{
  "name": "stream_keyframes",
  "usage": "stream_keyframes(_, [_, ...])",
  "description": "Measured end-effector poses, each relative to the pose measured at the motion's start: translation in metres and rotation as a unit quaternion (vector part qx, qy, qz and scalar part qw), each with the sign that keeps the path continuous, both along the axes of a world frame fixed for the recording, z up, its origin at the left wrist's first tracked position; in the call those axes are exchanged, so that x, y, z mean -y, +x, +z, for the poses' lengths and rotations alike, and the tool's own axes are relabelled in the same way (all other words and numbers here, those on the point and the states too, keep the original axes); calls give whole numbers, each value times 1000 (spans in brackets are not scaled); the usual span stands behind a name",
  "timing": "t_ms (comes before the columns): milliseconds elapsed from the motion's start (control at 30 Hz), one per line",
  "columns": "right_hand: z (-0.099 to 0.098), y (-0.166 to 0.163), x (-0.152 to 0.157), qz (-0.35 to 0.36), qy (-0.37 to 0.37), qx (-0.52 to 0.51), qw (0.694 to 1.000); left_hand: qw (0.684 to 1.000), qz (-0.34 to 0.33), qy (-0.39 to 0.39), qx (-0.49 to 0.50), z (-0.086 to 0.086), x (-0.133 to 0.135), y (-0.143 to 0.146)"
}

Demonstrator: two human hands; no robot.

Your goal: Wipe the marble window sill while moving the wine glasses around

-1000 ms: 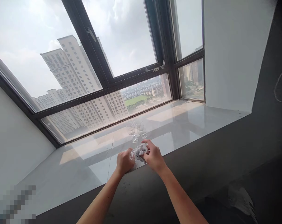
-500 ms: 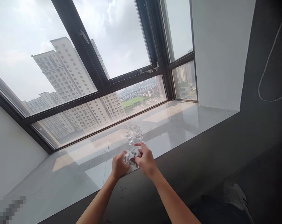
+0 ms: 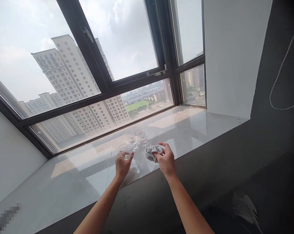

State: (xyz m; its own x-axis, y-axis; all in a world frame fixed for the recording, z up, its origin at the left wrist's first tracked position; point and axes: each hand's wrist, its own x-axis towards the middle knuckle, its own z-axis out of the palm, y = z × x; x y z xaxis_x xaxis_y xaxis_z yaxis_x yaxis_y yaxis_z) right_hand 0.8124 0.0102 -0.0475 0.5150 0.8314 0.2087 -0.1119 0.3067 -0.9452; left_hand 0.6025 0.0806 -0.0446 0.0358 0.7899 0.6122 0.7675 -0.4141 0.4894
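Note:
My left hand (image 3: 123, 165) is closed around a clear drinking glass (image 3: 123, 148), whose round rim shows above my fingers; its lower part is hidden by the hand. Bunched in my right hand (image 3: 166, 161) is a grey cloth (image 3: 152, 153), now apart from the glass. Just beyond my hands, several clear stemmed glasses stand close together on the glossy window sill (image 3: 86, 167), the nearest being a stemmed glass (image 3: 131, 137) between and past the two hands. Another stemmed glass (image 3: 143, 139) stands to its right.
A dark-framed window (image 3: 105, 93) rises behind the glasses, with tall buildings outside. The sill's front edge runs under my forearms, above a dark lower wall (image 3: 186, 175). A beaded cord (image 3: 279, 66) hangs at the far right.
My hands have separated. The right one moved right and up with the cloth, away from the glass; the left moved slightly up, carrying the glass toward the standing glasses.

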Motion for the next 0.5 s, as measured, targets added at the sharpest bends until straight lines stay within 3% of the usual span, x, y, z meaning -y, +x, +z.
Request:
stream_keyframes(133, [-4,7,-2,-14,-14,8,1000,997,-6,-67,40,4,-24,24])
stream_keyframes(267, [-7,10,-1,-13,-17,10,1000,996,3,-78,49,3,-46,40])
stream_keyframes(500, [-9,12,1,4,-24,11,1000,996,34,-78,10,-11,-60,37])
